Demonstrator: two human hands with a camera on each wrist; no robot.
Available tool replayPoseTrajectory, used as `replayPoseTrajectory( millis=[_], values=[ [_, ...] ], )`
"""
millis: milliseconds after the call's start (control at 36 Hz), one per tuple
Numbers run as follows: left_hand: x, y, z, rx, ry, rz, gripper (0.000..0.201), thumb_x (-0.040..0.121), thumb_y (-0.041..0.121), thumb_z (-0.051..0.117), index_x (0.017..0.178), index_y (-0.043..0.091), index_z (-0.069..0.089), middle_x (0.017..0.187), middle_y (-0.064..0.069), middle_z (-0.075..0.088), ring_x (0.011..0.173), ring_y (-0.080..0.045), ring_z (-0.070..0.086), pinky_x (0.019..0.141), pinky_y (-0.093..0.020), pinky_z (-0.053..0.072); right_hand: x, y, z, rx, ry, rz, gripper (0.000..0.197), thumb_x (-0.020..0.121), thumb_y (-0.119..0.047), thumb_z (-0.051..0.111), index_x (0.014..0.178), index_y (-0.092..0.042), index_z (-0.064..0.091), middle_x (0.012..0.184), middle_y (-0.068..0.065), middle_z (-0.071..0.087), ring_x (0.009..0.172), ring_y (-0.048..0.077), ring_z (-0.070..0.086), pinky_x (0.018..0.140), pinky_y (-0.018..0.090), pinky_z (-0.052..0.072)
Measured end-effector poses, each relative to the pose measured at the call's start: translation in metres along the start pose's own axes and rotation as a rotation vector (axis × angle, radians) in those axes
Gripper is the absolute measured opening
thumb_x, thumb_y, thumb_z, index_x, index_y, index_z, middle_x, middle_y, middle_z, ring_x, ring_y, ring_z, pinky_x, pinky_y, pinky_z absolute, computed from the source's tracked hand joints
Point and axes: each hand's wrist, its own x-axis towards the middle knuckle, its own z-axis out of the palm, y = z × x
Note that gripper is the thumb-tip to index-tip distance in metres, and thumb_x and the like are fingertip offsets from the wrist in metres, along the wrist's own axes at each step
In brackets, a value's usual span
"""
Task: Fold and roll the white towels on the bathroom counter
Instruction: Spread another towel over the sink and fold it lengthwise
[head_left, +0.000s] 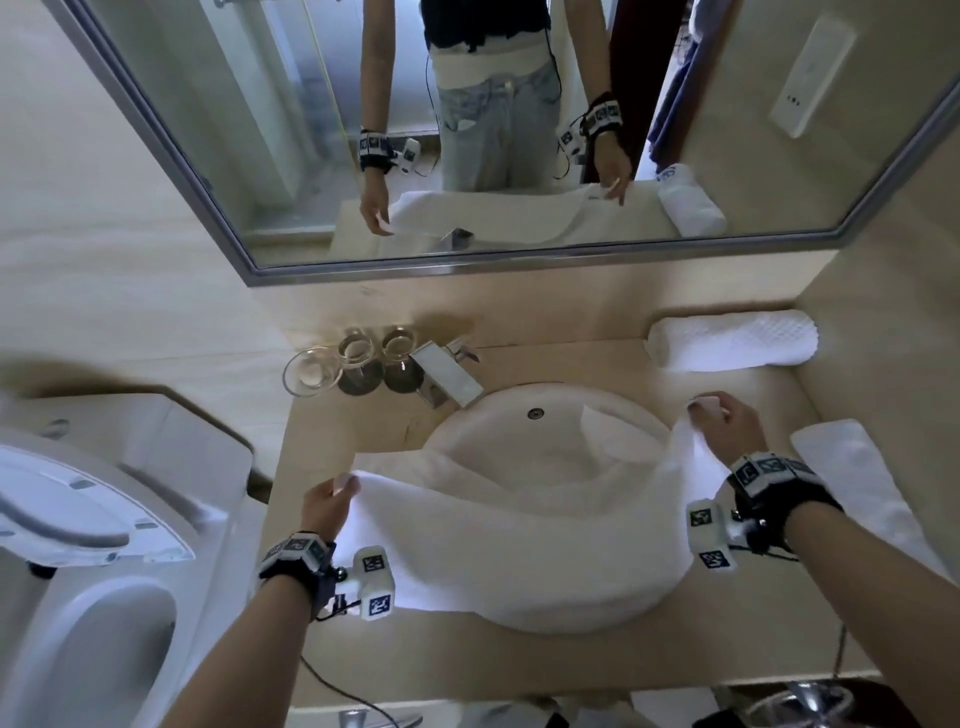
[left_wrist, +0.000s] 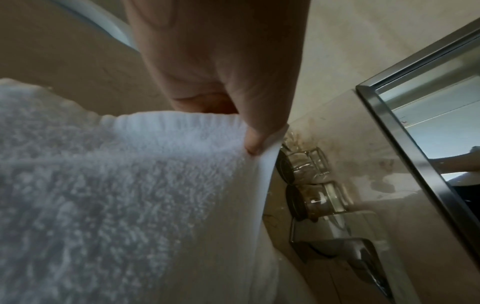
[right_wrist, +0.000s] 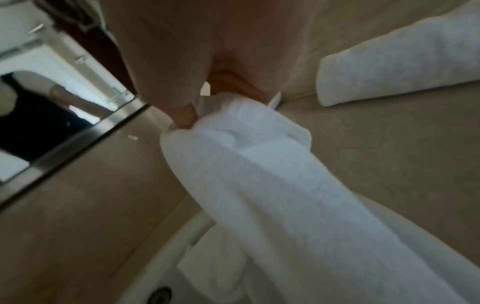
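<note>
A white towel (head_left: 519, 540) hangs spread between both hands over the front half of the round sink (head_left: 524, 441). My left hand (head_left: 332, 499) pinches its left corner; the left wrist view shows the thumb pressed on the towel's hem (left_wrist: 182, 131). My right hand (head_left: 722, 421) grips the right corner, bunched and lifted above the counter, with towel (right_wrist: 272, 185) trailing down from the fingers. A rolled white towel (head_left: 732, 340) lies at the back right of the counter. Another white towel (head_left: 852, 478) lies flat at the right edge.
Beige counter (head_left: 353, 415) with a chrome faucet (head_left: 447, 376) behind the sink, two glasses (head_left: 374, 348) and a glass dish (head_left: 311, 371) at its left. A mirror (head_left: 467, 130) hangs above. A toilet (head_left: 104, 545) stands left of the counter.
</note>
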Motion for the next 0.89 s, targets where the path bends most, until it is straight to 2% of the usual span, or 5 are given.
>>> replayPoseTrajectory(
  millis=[278,500,611,750,889],
  values=[
    [0.042,0.002,0.002,-0.010,-0.050,-0.003,0.027,0.094,0.023,0.058,0.084,-0.001,0.064,0.080,-0.016,0.058,0.080,-0.022,0.050,0.070,-0.029,0.036,0.015,-0.040,0.085,-0.524,-0.372,-0.074,0.051,0.089,-0.044,0.050,0.131,-0.015,0.055,0.140,0.012,0.050,0.125,0.031,0.048,0.102,0.035,0.036],
    [0.055,0.014,0.014,0.056,0.007,0.029,0.029,0.092,0.024,0.061,0.099,-0.003,0.067,0.105,-0.020,0.067,0.104,-0.033,0.060,0.083,-0.034,0.041,0.008,-0.059,0.149,-0.866,-0.599,-0.245,0.024,0.100,-0.029,0.037,0.098,-0.022,0.060,0.101,-0.003,0.056,0.094,0.019,0.049,0.085,0.027,0.034],
    [0.061,0.014,0.023,0.113,0.085,0.033,0.030,0.090,0.018,0.062,0.094,-0.012,0.064,0.100,-0.027,0.062,0.102,-0.039,0.058,0.088,-0.040,0.042,0.013,-0.056,0.182,-0.872,-0.589,-0.184,0.034,0.096,-0.021,0.035,0.063,-0.018,0.032,0.069,-0.003,0.038,0.071,0.015,0.045,0.069,0.026,0.030],
    [0.064,0.015,0.034,0.176,0.047,0.010,0.027,0.091,0.016,0.057,0.084,-0.009,0.063,0.096,-0.029,0.062,0.100,-0.039,0.055,0.085,-0.036,0.039,0.024,-0.032,0.214,-1.074,-0.665,-0.154,0.039,0.093,-0.042,0.039,0.126,-0.028,0.053,0.143,0.003,0.036,0.134,0.027,0.032,0.110,0.044,0.030],
    [0.066,0.022,0.041,0.315,0.015,-0.194,0.031,0.091,0.026,0.045,0.102,0.005,0.064,0.112,-0.026,0.056,0.110,-0.039,0.047,0.097,-0.038,0.035,0.036,-0.014,0.227,-1.180,-0.714,-0.059,0.047,0.084,-0.047,0.041,0.130,-0.038,0.048,0.146,0.001,0.031,0.138,0.032,0.022,0.108,0.062,0.018]
  ],
)
